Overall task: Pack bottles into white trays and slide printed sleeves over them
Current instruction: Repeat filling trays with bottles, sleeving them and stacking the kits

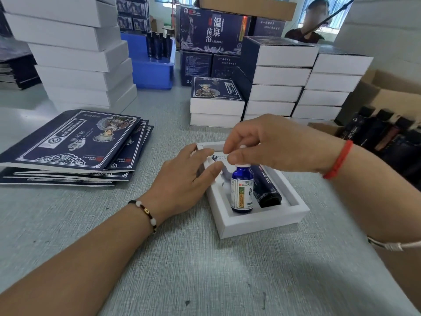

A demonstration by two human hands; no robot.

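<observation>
A white tray (255, 222) lies on the grey table in front of me. A small blue glass bottle (242, 192) with a white and green label stands tilted in the tray's left slot. My right hand (271, 144) pinches its white cap from above. Beside it a dark blue bottle (266, 190) lies flat in the right slot. My left hand (189, 181) rests on the tray's left rim with fingers extended over a small labelled item at the tray's far end. A stack of flat printed sleeves (73, 144) lies to the left.
Stacks of white trays (75, 53) rise at the back left. Sleeved finished boxes (280, 76) are stacked behind the tray. A blue bin (155, 67) holds dark bottles. A cardboard box (387, 137) at the right holds more dark bottles. A person sits at the far side.
</observation>
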